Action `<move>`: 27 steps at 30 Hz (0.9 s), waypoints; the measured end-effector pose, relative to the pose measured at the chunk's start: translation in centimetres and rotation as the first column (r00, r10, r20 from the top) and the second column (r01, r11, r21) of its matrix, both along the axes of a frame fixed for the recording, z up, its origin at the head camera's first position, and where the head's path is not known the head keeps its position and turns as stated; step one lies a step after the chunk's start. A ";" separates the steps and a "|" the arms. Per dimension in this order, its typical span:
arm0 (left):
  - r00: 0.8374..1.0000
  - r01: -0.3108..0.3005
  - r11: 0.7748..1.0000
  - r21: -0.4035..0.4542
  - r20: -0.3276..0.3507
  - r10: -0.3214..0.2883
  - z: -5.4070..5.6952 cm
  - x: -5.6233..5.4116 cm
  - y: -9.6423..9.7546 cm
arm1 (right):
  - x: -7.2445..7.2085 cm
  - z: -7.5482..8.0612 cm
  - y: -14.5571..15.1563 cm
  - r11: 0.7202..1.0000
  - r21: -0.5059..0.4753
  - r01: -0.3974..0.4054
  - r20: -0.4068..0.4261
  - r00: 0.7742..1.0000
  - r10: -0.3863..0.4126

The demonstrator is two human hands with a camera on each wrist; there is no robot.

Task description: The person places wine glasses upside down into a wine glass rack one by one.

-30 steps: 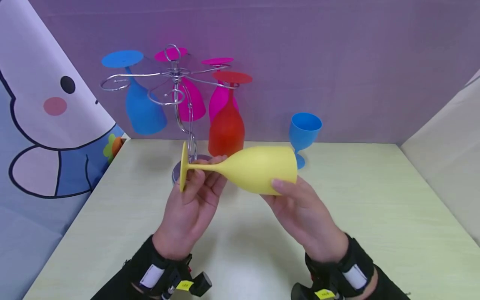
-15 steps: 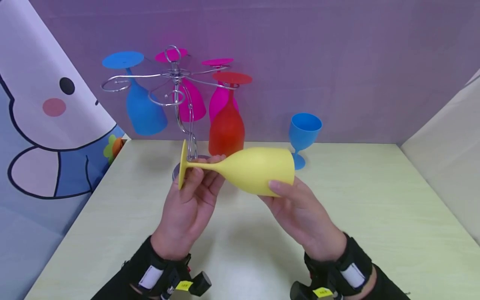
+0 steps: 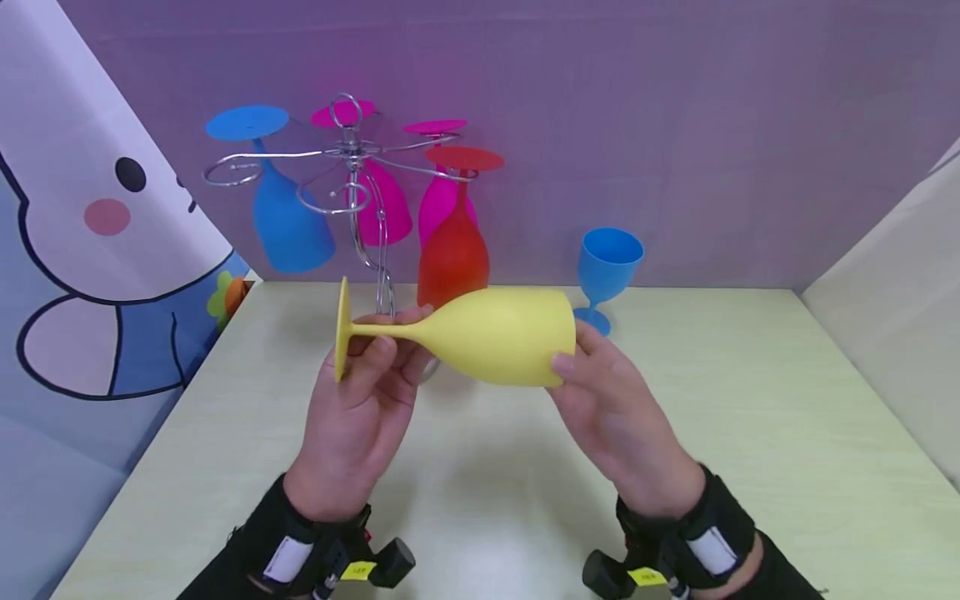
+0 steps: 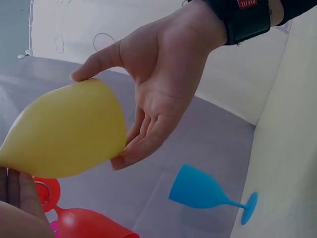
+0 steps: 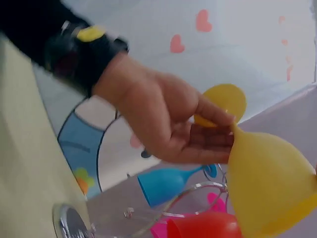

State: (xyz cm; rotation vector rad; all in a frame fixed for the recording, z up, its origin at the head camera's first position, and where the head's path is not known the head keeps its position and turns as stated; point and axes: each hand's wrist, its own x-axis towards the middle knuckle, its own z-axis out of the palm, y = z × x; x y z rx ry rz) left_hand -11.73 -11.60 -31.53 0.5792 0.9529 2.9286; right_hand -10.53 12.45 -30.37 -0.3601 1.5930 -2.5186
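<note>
A yellow plastic wine glass (image 3: 498,337) lies sideways in the air above the table, its foot to the left and its rim to the right. My left hand (image 3: 360,408) pinches the stem near the foot between thumb and fingers. At the rim end my right hand (image 3: 615,417) holds the bowl, thumb on the near side. The left wrist view shows this right hand (image 4: 163,74) spanning the rim, thumb and fingers on opposite sides. In the right wrist view the left hand's thumb and fingers (image 5: 210,148) meet at the stem.
Behind the hands stands a metal glass rack (image 3: 351,154). Upside down on it hang a blue glass (image 3: 292,221), a red glass (image 3: 453,258) and two pink glasses (image 3: 384,204). A small blue goblet (image 3: 609,262) stands upright at the table's back (image 3: 750,400), before a purple backdrop.
The yellow glass and my left hand have shifted a little left. My right thumb has slid from the bowl's side to the edge of its rim.
</note>
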 end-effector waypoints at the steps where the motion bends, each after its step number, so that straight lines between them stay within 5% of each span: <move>1: 1.000 -0.029 0.999 -0.029 -0.003 0.029 0.1 0.1 0.0 | 0.0 0.1 0.1 0.999 0.026 0.022 -0.020 1.000 -0.021; 5: 0.986 -0.168 0.966 -0.199 -0.045 0.162 0.5 0.4 -0.1 | 0.2 0.6 0.3 0.980 0.147 0.132 -0.106 0.988 -0.117; 9: 0.957 -0.288 0.885 -0.366 -0.087 0.276 0.9 0.9 0.1 | 0.7 1.3 0.4 0.946 0.254 0.203 -0.179 0.971 -0.160; 15: 0.924 -0.377 0.796 -0.473 -0.134 0.358 1.4 1.4 0.3 | 1.0 1.3 0.3 0.878 0.417 0.234 -0.274 0.954 -0.124; 18: 0.915 -0.397 0.759 -0.516 -0.162 0.368 1.5 1.6 0.3 | 0.9 0.9 0.1 0.798 0.520 0.305 -0.372 0.922 -0.110; 23: 0.908 -0.410 0.694 -0.592 -0.194 0.371 1.6 1.9 0.3 | 1.0 0.2 -0.1 0.619 0.662 0.423 -0.529 0.849 -0.015; 27: 0.905 -0.419 0.652 -0.632 -0.231 0.357 1.6 2.1 0.4 | 1.1 0.0 -0.4 0.574 0.711 0.407 -0.543 0.836 0.078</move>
